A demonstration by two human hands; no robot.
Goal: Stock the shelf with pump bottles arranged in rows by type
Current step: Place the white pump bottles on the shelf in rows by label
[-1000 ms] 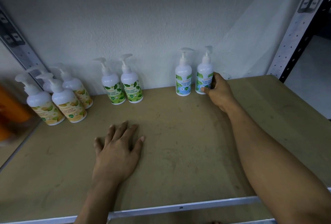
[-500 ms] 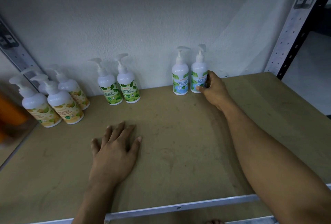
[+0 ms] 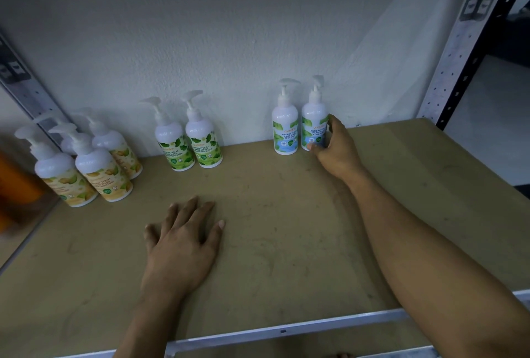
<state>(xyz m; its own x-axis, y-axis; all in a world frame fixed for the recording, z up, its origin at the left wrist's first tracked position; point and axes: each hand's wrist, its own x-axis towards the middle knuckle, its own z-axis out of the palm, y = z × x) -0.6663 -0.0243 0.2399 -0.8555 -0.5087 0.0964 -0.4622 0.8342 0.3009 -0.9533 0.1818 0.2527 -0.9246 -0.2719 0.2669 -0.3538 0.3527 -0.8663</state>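
Observation:
White pump bottles stand in pairs along the back wall of a tan shelf board (image 3: 286,243). Two blue-label bottles are at the right; my right hand (image 3: 335,148) grips the right one (image 3: 314,119), thumb at its base and fingers round its side, beside the left blue-label bottle (image 3: 284,128). Two green-label bottles (image 3: 189,142) stand in the middle. Several yellow-label bottles (image 3: 86,168) cluster at the left. My left hand (image 3: 183,240) rests flat on the board, fingers spread.
A blurred orange object (image 3: 17,185) sits at the far left edge. Perforated metal uprights stand at the back left (image 3: 25,91) and the right (image 3: 459,51). A metal rail (image 3: 286,332) runs along the shelf's front edge.
The view has shifted slightly. My right hand keeps its hold on the right blue-label bottle against the wall; my left hand stays flat on the board.

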